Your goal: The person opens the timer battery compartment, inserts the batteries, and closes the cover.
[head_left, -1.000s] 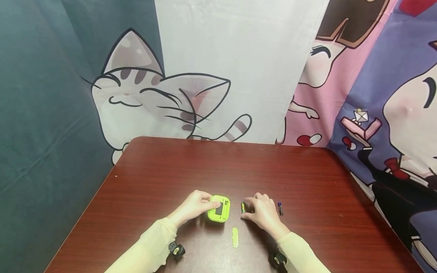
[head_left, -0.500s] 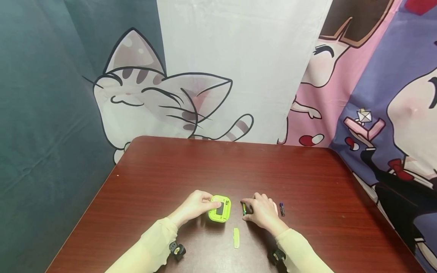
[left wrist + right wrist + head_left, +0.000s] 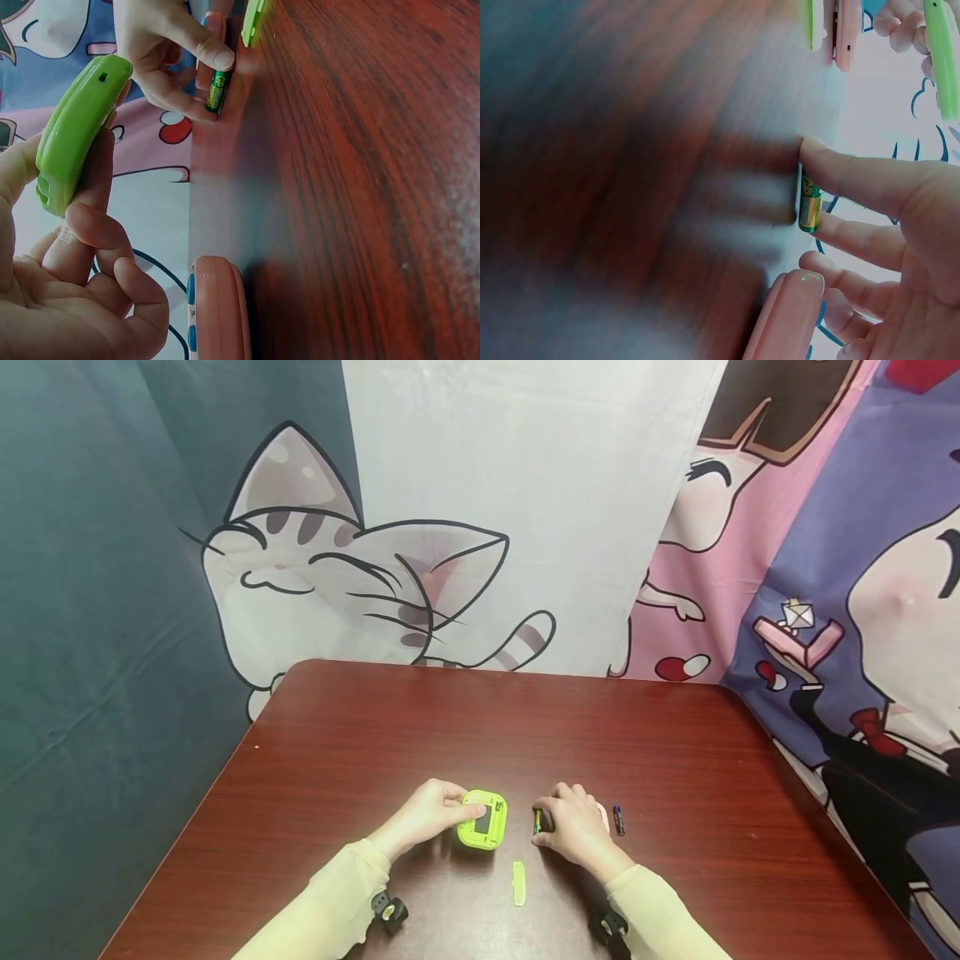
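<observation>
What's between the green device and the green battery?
In the head view, only bare tabletop separates the green device from the battery in the right hand.

Strip (image 3: 518, 883) on tabletop (image 3: 450, 735). From it, head view: case (image 3: 487, 828) at 11 o'clock in left hand (image 3: 437, 808); battery (image 3: 537, 822) near 1 o'clock in right hand (image 3: 576, 827); second battery (image 3: 618, 821) at 2 o'clock on tabletop.

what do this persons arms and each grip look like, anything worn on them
The arms wear a long, pale yellow fabric left sleeve and a matching right sleeve. Near the cuffs are a small black strapped left wrist device and a similar dark right wrist device. The left grip and right grip are bare, without gloves.
</observation>
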A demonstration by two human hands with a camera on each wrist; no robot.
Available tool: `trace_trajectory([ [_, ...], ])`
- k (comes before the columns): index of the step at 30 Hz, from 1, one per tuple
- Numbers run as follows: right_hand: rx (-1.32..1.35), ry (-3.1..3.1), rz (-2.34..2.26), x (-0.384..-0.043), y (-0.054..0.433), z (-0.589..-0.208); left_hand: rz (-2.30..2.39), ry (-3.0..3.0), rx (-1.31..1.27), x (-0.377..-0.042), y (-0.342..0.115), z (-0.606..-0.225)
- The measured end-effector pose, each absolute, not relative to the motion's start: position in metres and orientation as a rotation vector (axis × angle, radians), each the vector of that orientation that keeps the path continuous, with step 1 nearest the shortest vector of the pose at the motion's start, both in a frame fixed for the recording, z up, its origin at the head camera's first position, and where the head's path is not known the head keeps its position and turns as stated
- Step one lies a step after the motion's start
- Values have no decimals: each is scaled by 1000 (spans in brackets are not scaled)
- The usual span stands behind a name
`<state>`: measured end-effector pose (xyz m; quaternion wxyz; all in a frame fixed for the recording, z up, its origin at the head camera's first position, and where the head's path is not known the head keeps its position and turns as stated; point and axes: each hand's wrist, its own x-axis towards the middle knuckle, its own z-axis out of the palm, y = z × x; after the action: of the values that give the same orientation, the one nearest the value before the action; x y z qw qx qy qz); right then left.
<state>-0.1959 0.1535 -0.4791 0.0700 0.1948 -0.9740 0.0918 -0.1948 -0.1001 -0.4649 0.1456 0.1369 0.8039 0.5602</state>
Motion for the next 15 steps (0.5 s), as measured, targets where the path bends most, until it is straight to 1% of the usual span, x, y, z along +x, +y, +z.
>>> trace_trajectory([
  [5, 580, -2881, 326, -194, 151, -479, 1626, 2301, 403, -195, -100, -465],
  [10, 605, -2857, 608, -192, 144, -475, 1635, 2295, 383, -195, -101, -464],
  [15, 577, -2874, 891, -189, 141, -468, 1631, 2308, 378, -193, -102, -463],
])
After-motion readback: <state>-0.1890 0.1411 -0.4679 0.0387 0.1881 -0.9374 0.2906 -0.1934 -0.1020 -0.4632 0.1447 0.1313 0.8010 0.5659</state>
